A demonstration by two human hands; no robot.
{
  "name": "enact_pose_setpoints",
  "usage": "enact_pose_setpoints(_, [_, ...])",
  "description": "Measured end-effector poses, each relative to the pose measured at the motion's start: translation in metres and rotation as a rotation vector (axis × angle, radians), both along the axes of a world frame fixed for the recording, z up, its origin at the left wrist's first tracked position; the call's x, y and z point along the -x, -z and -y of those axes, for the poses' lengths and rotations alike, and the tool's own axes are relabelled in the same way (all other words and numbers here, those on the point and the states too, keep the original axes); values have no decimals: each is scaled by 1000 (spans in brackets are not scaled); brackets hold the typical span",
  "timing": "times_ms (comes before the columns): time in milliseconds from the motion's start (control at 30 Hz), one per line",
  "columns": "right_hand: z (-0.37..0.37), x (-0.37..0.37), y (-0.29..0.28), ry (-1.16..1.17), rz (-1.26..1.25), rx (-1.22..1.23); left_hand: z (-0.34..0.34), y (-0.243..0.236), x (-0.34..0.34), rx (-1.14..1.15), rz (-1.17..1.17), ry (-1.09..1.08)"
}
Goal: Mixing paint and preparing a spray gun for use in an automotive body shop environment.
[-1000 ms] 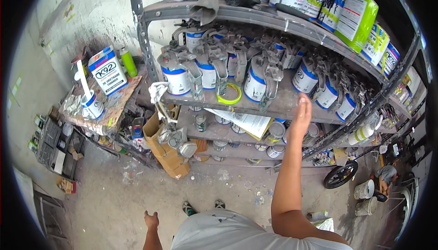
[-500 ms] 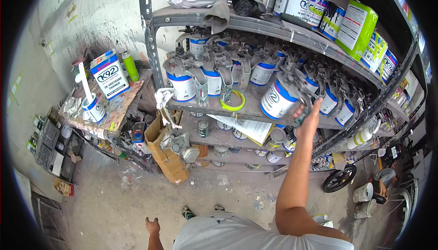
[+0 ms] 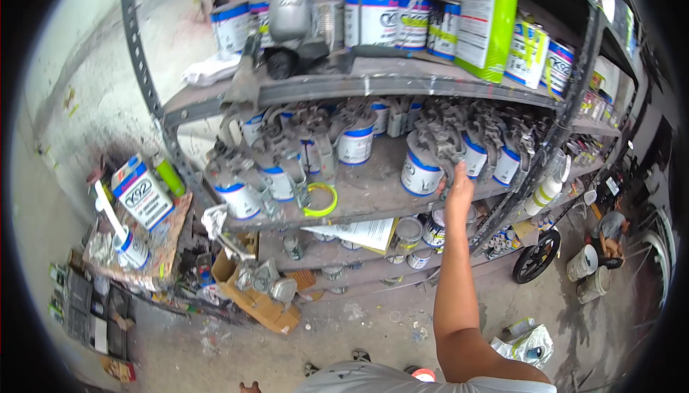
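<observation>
My right hand (image 3: 458,185) is closed on the handle of a paint can's dark mixing lid. That white can with a blue band (image 3: 420,174) stands on the middle shelf among several similar lidded cans. A can of the same kind (image 3: 355,146) sits farther back to its left. Near the shelf's front edge lies a yellow-green ring (image 3: 320,213), apart from my hands. Only the fingers of my left hand (image 3: 250,387) show at the lower edge. They are apart and hold nothing.
Above, a metal shelf (image 3: 301,94) carries cans, including a tall green one (image 3: 486,30). At left, a stained bench (image 3: 171,249) bears a thinner can (image 3: 143,192). A cardboard box (image 3: 267,312) rests below. A black wheel (image 3: 537,256) leans at right, near buckets (image 3: 581,262).
My view has shifted toward the shelves. The can in my right hand, tilted and blurred before, now stands upright on the shelf. My left hand has dropped mostly out of view.
</observation>
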State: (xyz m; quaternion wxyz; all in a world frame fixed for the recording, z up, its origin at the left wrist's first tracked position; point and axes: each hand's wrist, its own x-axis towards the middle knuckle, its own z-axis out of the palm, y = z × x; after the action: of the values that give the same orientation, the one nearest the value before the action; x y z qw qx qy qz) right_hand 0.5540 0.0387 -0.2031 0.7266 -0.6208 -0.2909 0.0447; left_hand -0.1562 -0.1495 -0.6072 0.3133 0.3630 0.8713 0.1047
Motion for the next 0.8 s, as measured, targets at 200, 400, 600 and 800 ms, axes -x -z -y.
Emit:
enact_pose_setpoints(200, [0,1,-2,-1,9,4,-25,-20,-26,-12,-25,119])
enact_pose_setpoints(400, [-6,8,1,-56,-26,-44,-15,-31,-37,63,19,116])
enact_pose_setpoints(600, [-57,31,-5,-225,-66,18,-15,-25,-21,115,-22,127])
enact_pose_setpoints(800, [-31,17,-2,191,256,20,-44,-23,-15,27,-3,54])
